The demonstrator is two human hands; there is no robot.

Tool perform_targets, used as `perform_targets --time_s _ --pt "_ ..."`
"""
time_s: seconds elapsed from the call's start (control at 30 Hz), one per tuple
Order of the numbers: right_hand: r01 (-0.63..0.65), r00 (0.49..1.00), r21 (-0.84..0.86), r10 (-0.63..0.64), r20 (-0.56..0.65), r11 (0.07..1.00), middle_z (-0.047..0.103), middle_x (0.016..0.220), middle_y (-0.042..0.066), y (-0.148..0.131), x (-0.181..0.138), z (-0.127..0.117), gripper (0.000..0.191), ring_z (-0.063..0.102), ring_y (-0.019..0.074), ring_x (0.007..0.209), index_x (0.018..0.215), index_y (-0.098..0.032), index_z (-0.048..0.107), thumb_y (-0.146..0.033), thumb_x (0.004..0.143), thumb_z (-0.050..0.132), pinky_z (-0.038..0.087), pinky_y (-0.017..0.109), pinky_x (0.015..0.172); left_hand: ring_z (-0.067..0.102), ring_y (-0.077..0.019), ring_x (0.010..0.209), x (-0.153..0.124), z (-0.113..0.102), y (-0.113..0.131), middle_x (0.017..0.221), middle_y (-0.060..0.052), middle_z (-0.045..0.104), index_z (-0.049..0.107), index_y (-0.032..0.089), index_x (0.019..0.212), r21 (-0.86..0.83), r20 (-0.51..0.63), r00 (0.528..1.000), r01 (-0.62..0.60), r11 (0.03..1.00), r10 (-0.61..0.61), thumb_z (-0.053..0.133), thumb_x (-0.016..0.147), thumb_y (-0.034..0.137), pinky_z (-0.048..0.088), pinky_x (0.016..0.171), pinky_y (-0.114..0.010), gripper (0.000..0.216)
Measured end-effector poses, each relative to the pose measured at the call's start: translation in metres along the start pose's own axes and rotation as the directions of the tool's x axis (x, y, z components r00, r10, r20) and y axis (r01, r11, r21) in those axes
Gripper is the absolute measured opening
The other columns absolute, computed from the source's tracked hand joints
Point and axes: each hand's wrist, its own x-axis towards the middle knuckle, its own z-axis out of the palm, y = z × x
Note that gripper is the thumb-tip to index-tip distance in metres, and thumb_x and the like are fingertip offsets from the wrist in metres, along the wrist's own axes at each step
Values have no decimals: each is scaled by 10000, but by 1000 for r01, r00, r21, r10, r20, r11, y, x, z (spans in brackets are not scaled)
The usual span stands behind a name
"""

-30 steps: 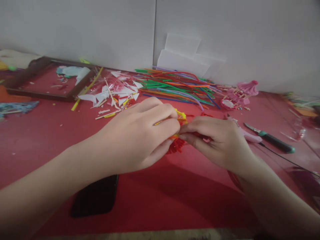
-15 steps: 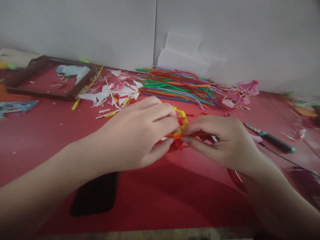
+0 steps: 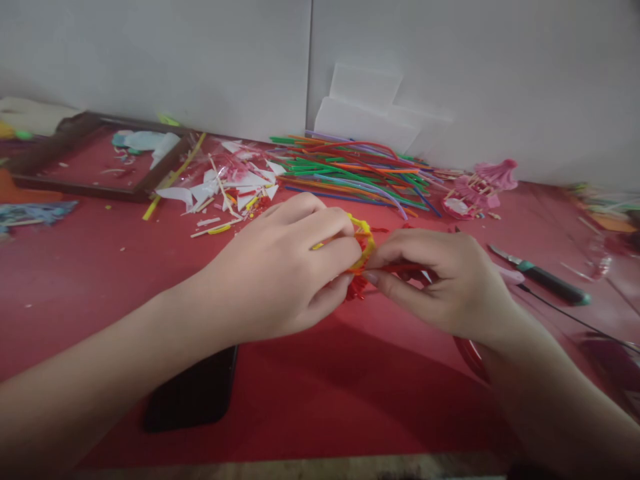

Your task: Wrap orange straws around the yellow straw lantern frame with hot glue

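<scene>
Above the middle of the red table, my left hand [image 3: 295, 267] is closed on a small craft piece [image 3: 369, 241] with a rounded yellow edge and red fringe-like parts below. An orange pipe cleaner [image 3: 358, 271] runs along its lower side. My right hand [image 3: 440, 280] pinches that orange strand between thumb and forefinger, right beside the yellow edge. The fingertips of both hands almost meet there. Much of the craft piece is hidden behind my left fingers.
Behind my hands lies a pile of coloured pipe cleaners [image 3: 350, 170], with white paper scraps [image 3: 205, 190] to its left. A brown frame [image 3: 85, 189] is at far left. A pink craft piece [image 3: 480, 190], a green-handled knife [image 3: 555, 283] and a black cable [image 3: 575, 317] are rightward. A dark phone [image 3: 193, 390] lies in front.
My left hand has shifted slightly to the right, covering more of the orange strand. My right hand has hardly moved and keeps its pinch.
</scene>
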Motion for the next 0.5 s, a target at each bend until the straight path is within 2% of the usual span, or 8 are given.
perform_targets --time_s 0.17,0.37,0.5 --pt "-24 1000 6 24 -19 1000 710 790 -4 1 0 2 86 620 112 647 866 -221 667 -185 893 594 452 234 579 604 -255 917 0 1 0 998 -98 676 655 188 907 -29 23 999 32 999 -31 497 962 269 515 844 -429 186" --pt "15 998 -12 -16 -56 1000 687 744 -36 3 0 5 90 596 89 612 840 -213 647 -131 857 614 429 212 559 616 -287 897 0 3 2 991 -118 671 658 124 888 -56 -38 999 14 998 -16 558 913 199 522 769 -448 127" --pt "13 998 -14 -14 -62 1000 690 758 -36 2 0 6 95 607 89 630 842 -212 650 -130 866 609 440 207 576 614 -289 881 0 5 4 984 -110 680 656 131 882 -19 -45 998 42 999 -43 556 912 196 526 757 -455 123"
